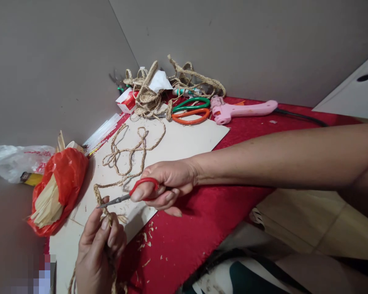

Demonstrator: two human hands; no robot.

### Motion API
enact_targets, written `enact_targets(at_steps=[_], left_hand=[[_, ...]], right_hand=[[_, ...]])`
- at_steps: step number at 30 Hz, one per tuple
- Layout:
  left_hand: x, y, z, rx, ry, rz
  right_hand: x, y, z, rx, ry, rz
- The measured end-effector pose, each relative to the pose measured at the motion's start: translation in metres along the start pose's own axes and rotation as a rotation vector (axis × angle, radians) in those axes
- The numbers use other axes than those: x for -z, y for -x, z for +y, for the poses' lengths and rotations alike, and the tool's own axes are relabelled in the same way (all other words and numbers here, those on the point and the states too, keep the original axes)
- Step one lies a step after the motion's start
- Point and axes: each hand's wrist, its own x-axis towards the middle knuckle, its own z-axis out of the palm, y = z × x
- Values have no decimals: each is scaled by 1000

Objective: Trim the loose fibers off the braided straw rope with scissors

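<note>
My right hand reaches in from the right, its fingers in the red loops of a small pair of scissors. The blades point left and their tips lie against a braided straw cord. My left hand, low in the view, pinches the cord just below the blade tips. Loose strands stick out beside the fingers. The blades look closed or nearly so; whether they cut a fibre is too small to tell. From there the cord runs in loops across a pale board.
An orange bag of straw strips stands at left, by a clear plastic bag. Behind lie coiled braids, green-and-orange-handled scissors and a pink glue gun with a black cable. Straw scraps litter the red cloth.
</note>
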Motion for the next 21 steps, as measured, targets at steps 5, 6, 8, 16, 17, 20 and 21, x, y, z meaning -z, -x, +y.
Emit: enact_targets(at_steps=[5,6,8,16,17,20,21], left_hand=[[-3,0,3,1,-19,-25],[-5,1,3,-2,-31,-38],[-7,1,4,-10,-49,-79],[-2,-3,2,-54,-49,-170],[-1,-3,1,-54,-46,-177],[0,-3,1,-51,-44,-184],[0,-2,1,-50,-44,-179]], right_hand=[[0,3,-2,-59,84,-19],[1,3,-2,-79,82,-23],[3,4,0,-135,70,-55],[11,1,6,-334,24,-244],[12,1,6,-331,11,-251],[14,-2,7,-319,-17,-272],[14,-2,7,-312,-21,-274]])
